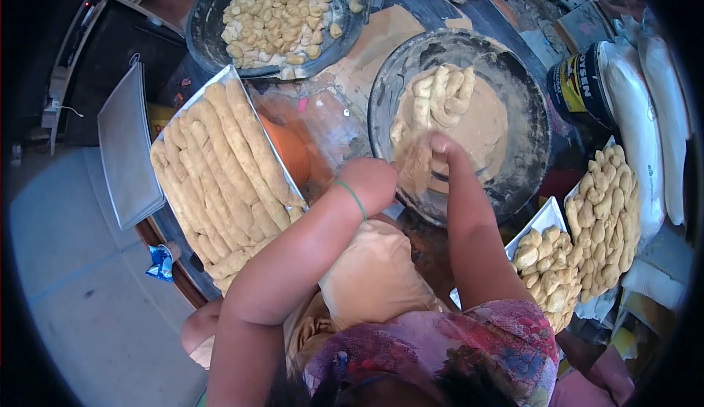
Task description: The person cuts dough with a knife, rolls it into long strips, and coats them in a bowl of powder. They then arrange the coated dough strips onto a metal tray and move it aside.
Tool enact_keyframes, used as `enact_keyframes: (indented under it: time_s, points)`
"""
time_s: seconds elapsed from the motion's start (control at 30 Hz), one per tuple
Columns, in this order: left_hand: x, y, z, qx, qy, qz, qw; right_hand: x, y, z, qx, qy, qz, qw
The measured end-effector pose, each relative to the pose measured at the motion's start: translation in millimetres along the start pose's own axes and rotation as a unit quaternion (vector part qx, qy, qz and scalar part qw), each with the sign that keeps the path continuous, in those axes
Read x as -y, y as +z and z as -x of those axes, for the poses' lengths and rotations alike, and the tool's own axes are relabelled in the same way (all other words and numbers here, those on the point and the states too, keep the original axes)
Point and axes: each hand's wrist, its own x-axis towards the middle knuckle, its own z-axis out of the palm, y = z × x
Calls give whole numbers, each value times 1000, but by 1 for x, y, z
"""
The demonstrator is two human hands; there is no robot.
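My left hand (375,182), below a green wrist band, is at the near left rim of a large black basin (532,125); its fingers are mostly hidden. My right hand (442,147) reaches over the basin with its fingers curled in; what they hold, if anything, cannot be made out. A brown blur lies between the two hands. Just beyond them, twisted pale dough pieces (444,95) rest on brown powder (488,125) in the basin.
At left, a tray of long dough ropes (220,165) stands beside an orange container (286,154) and flat trays (126,147). Another basin (202,40) holds small dough lumps (275,15). Twisted dough pieces (605,216) fill trays at right, near a dark bucket (583,88) and white bags (638,128).
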Motion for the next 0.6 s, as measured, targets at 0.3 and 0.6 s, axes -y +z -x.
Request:
enact_keyframes:
  time_s: [0.3,0.6]
  points:
    - [-1,-2,0,-18,-5,14,1000,52,-38,-51,-520,-284,129,795]
    - [-2,2,-4,-16,2,-3,1000,-16,90,-24,-476,-134,517,699]
